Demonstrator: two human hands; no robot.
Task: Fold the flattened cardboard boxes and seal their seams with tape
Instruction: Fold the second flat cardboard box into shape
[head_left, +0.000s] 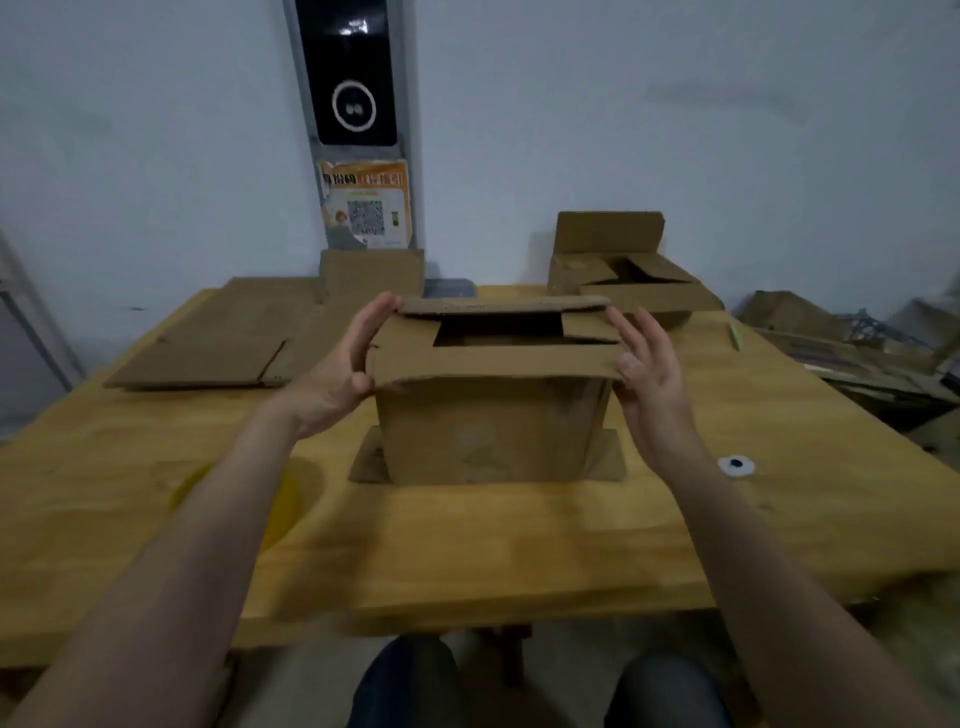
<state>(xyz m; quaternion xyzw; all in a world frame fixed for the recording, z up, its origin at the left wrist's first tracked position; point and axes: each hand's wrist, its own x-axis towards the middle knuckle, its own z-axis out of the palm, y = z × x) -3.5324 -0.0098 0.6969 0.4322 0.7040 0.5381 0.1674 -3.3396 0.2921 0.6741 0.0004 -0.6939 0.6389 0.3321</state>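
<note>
- I'm closing the top flaps of the cardboard box (488, 431), which stands mid-surface (519, 545).
- Grip: left hand (343, 364) and right hand (649, 369), fingers straight, press the flap ends.
- Next, I reckon: flatten the flaps, then tape.

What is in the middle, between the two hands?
A cardboard box stands between the left hand and the right hand, which touch its half-closed top flaps. The head view shows it.
</note>
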